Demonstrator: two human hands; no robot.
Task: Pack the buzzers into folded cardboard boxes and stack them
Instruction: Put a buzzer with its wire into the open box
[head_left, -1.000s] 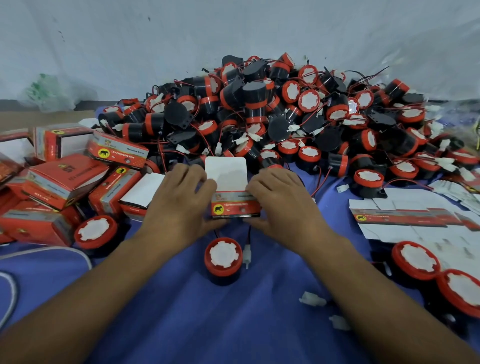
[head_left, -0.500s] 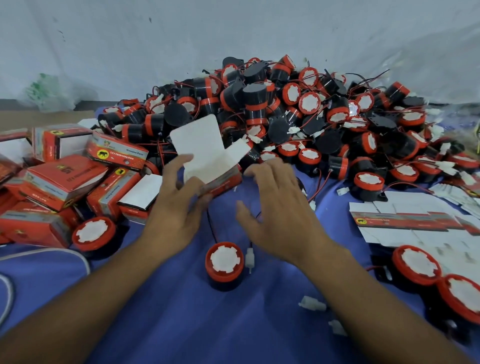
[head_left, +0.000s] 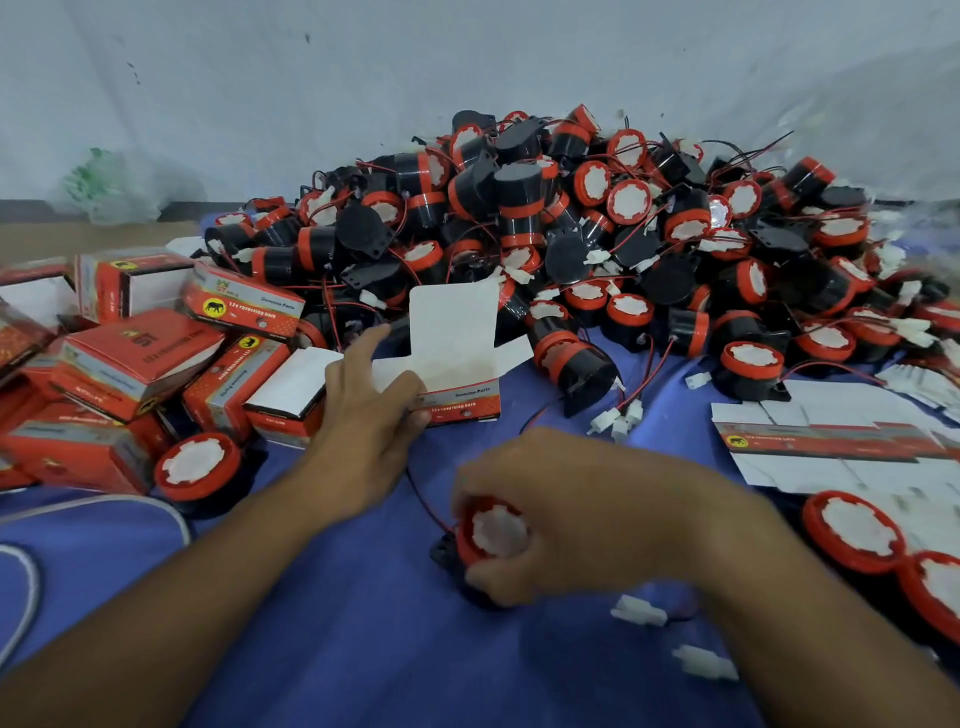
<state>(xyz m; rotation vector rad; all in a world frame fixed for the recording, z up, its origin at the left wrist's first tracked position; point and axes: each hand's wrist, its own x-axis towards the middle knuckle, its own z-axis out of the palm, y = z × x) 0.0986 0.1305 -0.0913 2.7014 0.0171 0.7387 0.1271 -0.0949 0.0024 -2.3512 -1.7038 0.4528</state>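
Observation:
An open cardboard box (head_left: 460, 376) stands on the blue cloth in the middle, its white flaps raised. My left hand (head_left: 366, 415) holds it at its left side, thumb on the front face. Closer to me, my right hand (head_left: 561, 512) grips a black buzzer with a red rim and white face (head_left: 493, 530), fingers curled around it just above the cloth; its red and black wire trails off to the left. A big pile of buzzers (head_left: 597, 234) rises behind the box.
Several closed red boxes (head_left: 140, 358) lie jumbled at the left. Flat unfolded box blanks (head_left: 831, 441) sit at the right. Loose buzzers stand at the left (head_left: 197, 465) and lower right (head_left: 854, 530). White connectors (head_left: 639, 616) lie on the cloth.
My right hand left the box, dropped toward me and closed around the buzzer on the cloth. The box settled upright with flaps open, held by my left hand alone.

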